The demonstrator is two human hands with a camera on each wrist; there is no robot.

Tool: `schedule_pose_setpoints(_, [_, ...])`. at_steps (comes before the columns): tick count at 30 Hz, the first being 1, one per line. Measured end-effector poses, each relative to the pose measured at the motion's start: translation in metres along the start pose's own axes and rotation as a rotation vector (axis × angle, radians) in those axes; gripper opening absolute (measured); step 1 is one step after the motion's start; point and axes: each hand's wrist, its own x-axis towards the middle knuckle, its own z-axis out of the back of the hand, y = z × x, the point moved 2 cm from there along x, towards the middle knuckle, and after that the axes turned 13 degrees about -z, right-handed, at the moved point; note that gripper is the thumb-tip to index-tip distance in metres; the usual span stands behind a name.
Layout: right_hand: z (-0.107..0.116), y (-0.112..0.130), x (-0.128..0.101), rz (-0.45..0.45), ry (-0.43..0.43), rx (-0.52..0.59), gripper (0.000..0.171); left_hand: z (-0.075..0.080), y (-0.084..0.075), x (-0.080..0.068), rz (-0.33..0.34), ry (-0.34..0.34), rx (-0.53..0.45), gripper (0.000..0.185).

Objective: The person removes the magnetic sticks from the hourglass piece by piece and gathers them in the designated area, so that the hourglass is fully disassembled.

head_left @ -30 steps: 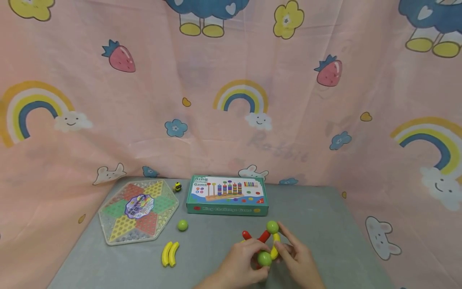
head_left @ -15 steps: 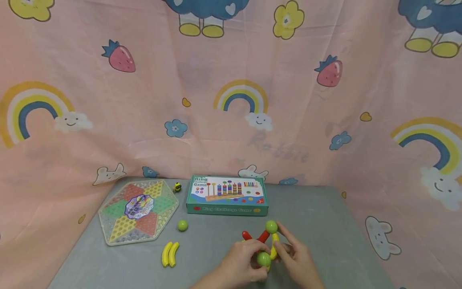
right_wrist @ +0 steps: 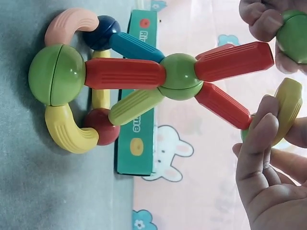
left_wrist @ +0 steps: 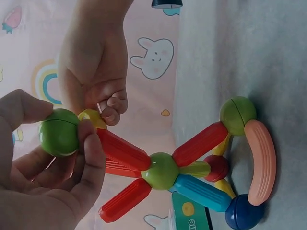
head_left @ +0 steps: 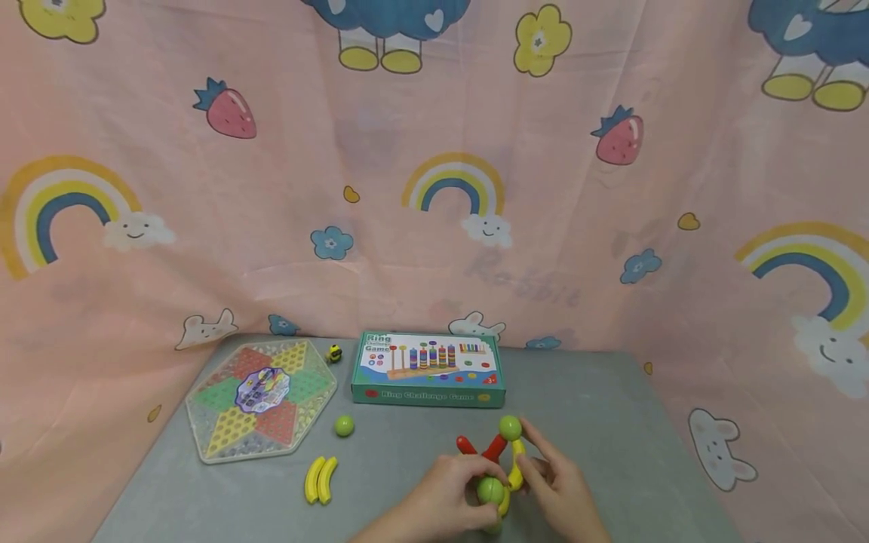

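Observation:
My left hand (head_left: 451,494) grips a green ball (left_wrist: 59,132) between thumb and fingers, a little apart from the structure. My right hand (right_wrist: 268,179) pinches a yellow curved stick (right_wrist: 289,110). One end of that stick sits by a green ball (head_left: 510,427) at the tip of a red stick (right_wrist: 223,104). These belong to a standing ball-and-stick model. At its middle is a green ball (left_wrist: 160,171) with red, blue and light green sticks radiating out. Its base has a dark blue ball (left_wrist: 243,212), a red ball (right_wrist: 101,126) and a salmon curved stick (left_wrist: 262,163).
Two yellow curved sticks (head_left: 320,480) and a loose green ball (head_left: 344,426) lie to the left on the grey table (head_left: 570,392). Behind stand a green game box (head_left: 428,369), a hexagonal board (head_left: 261,400) and a small yellow-black figure (head_left: 334,353).
My left hand has drawn the green ball slightly left and toward me, away from the yellow stick's lower end. The right hand stays nearly still.

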Motion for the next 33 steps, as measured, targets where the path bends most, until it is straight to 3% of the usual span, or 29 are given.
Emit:
schedule_pose_setpoints(5, [0.0,0.0,0.0,-0.013,0.0,-0.021,0.054,0.006,-0.002,-0.006,-0.028,-0.07,-0.089,0.025])
schedule_pose_setpoints(8, [0.0,0.001,0.001,-0.016,-0.005,-0.031,0.054,0.016,-0.001,-0.009,-0.071,-0.123,-0.057,0.03])
schedule_pose_setpoints(12, [-0.002,0.002,0.002,-0.021,-0.01,-0.057,0.054,0.037,0.004,-0.015,-0.076,-0.217,0.052,0.035])
schedule_pose_setpoints(17, [-0.003,0.002,0.003,-0.048,-0.014,-0.08,0.054,0.073,0.021,-0.029,0.011,-0.344,0.309,0.03])
schedule_pose_setpoints(23, [-0.005,0.004,0.003,-0.08,-0.028,-0.084,0.054,0.117,0.064,-0.046,0.208,-0.472,0.573,0.03])
schedule_pose_setpoints(28, [-0.005,0.006,0.003,-0.086,-0.029,-0.088,0.055,0.137,0.087,-0.057,0.297,-0.528,0.621,0.032])
schedule_pose_setpoints(33, [-0.005,0.005,0.002,-0.068,-0.028,-0.079,0.055,0.145,0.098,-0.06,0.371,-0.503,0.626,0.03])
